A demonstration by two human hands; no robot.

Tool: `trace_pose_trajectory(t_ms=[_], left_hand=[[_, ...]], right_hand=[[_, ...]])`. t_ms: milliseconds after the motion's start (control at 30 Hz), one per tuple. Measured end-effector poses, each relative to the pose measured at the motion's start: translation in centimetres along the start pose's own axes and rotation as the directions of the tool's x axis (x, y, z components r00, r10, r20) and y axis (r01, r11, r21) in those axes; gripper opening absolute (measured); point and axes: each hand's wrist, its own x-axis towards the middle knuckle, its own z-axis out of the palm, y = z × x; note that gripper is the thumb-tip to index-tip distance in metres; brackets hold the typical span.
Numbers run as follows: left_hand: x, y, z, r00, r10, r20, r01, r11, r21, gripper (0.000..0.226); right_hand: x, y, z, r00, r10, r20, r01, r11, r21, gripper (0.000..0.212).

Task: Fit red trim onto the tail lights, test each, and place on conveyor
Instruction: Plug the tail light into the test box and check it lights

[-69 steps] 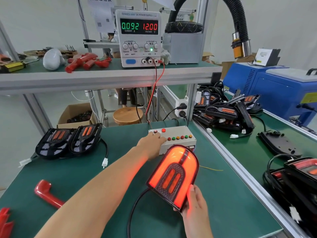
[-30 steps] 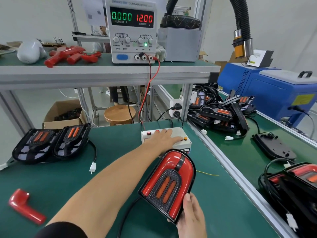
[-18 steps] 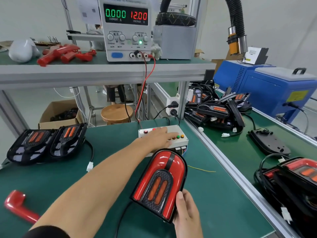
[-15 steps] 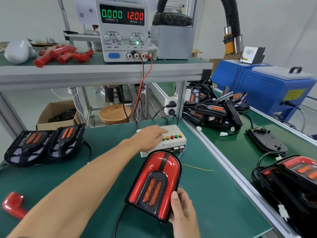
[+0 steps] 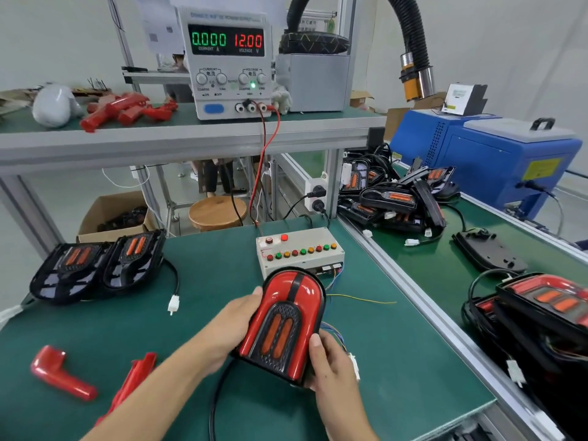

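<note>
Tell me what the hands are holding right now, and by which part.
Both hold the red-trimmed tail light. The left hand grips its left edge, and the right hand grips its lower right corner, thumb on the red trim.

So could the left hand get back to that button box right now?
Probably not at once: the left hand grips the tail light along with the right hand. The button box sits just beyond, with nothing between.
</note>
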Motion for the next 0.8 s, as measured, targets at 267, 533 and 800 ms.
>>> trace_pose_trajectory(t_ms=[267,533,800], left_hand=[[0.1,-1.3,-0.2,0.962,-0.043,-0.27,-0.008,0.982,-0.186,0.066],[0.4,-0.8,0.3,0.957,-0.029,-0.287,-0.017,0.988,-0.154,0.066],[0.8,-0.6,1.0,0.953,-0.038,-0.3,-0.011,0.987,-0.161,0.065]], right_hand=[[0.8,-0.6,-4.4,0.897,-0.442,0.014,0.12,0.213,-0.97,0.033],[4.9,-1.9,-5.8,0.969,-0.226,-0.103,-0.063,0.176,-0.982,0.023],[6.3,-3.9,-13.9,0.878,-0.28,-0.389,-0.335,0.223,-0.916,0.023]])
